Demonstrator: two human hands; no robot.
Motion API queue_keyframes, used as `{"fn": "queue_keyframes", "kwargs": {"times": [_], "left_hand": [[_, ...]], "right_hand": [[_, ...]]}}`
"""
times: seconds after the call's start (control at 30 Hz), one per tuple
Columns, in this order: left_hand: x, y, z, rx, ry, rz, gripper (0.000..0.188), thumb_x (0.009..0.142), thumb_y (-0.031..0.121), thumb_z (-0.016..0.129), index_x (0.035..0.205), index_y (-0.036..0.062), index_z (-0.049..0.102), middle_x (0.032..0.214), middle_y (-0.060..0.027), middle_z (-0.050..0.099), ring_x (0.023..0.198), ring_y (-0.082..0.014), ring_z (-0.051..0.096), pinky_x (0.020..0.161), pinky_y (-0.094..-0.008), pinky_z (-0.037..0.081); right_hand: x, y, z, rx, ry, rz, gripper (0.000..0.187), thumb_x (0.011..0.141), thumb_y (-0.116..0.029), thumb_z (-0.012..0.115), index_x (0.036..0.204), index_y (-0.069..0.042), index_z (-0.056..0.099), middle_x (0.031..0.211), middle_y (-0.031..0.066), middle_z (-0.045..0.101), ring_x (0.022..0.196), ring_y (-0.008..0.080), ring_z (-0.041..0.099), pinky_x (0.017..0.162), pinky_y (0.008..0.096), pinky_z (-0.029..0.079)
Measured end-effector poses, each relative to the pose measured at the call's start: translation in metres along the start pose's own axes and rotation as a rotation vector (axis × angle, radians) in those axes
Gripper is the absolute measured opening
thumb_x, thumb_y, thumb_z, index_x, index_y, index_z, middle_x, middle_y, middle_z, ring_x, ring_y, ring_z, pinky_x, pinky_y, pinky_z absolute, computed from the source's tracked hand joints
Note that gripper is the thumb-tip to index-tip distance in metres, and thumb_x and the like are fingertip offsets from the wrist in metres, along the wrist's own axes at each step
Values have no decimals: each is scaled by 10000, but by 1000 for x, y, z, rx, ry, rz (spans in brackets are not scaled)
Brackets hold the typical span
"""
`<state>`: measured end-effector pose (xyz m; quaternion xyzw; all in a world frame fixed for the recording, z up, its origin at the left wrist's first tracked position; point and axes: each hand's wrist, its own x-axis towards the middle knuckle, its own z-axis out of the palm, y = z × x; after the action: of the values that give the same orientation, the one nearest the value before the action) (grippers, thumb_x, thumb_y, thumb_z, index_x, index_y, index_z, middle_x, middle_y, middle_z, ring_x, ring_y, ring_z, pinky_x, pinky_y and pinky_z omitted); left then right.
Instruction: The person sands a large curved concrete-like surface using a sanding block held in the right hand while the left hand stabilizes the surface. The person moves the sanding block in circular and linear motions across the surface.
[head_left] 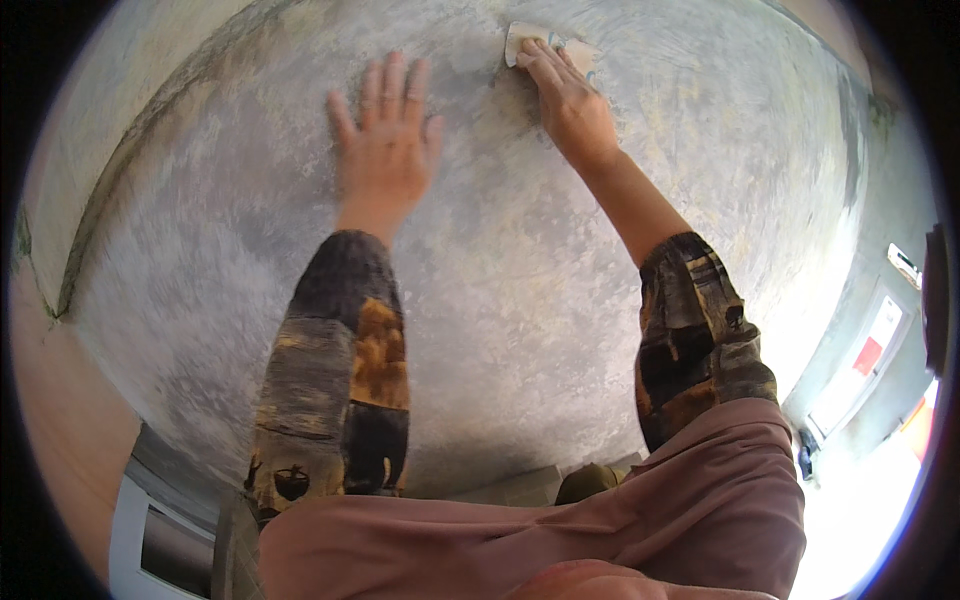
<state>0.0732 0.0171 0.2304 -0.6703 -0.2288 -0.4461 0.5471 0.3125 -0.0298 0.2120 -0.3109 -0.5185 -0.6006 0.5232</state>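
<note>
A mottled grey, plastered wall (500, 290) fills most of the view ahead of me. My left hand (388, 150) lies flat against it at the upper middle, fingers spread and slightly blurred, holding nothing. Higher up and to the right, my right hand (570, 95) presses a pale sheet of sandpaper (514, 44) to the wall. The sheet has bluish marks on its back and shows on both sides of my fingers, which are closed over it. Both arms reach upward in dark patterned sleeves.
A raised ridge (120, 165) curves along the wall's left side. At lower left stands a white frame (128, 535). A doorway lets in bright light (860, 520) at lower right, beside a pale panel with a red patch (866, 353).
</note>
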Motion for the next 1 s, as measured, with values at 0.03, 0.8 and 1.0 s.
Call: {"fn": "queue_keyframes", "kwargs": {"times": [0.03, 0.8, 1.0], "left_hand": [[6, 14, 2, -13, -55, 31, 623, 1023, 374, 434, 1578, 178, 231, 1632, -68, 228, 1502, -276, 209, 1173, -642, 131], [33, 67, 15, -53, 21, -51, 566, 1029, 360, 376, 1556, 173, 288, 1628, -47, 241, 1499, -261, 213, 1184, -630, 117], [34, 69, 15, 40, -5, -50, 594, 1022, 385, 390, 1559, 158, 273, 1625, -42, 254, 1496, -249, 224, 1185, -618, 144]], "right_hand": [[-1, -1, -1, -4, 5, -2, 303, 907, 39, 545, 1192, -50, 594, 1315, 119, 627, 1225, 283, 599, 1075, 392, 491], [-24, 3, -21, -28, -34, -221, 347, 885, -24, 562, 1232, -45, 573, 1353, 102, 604, 1211, 284, 616, 1007, 388, 533], [59, 47, 25, -35, -30, 22, 381, 919, -35, 463, 1298, -22, 504, 1334, 217, 574, 1192, 381, 580, 997, 446, 487]]}}
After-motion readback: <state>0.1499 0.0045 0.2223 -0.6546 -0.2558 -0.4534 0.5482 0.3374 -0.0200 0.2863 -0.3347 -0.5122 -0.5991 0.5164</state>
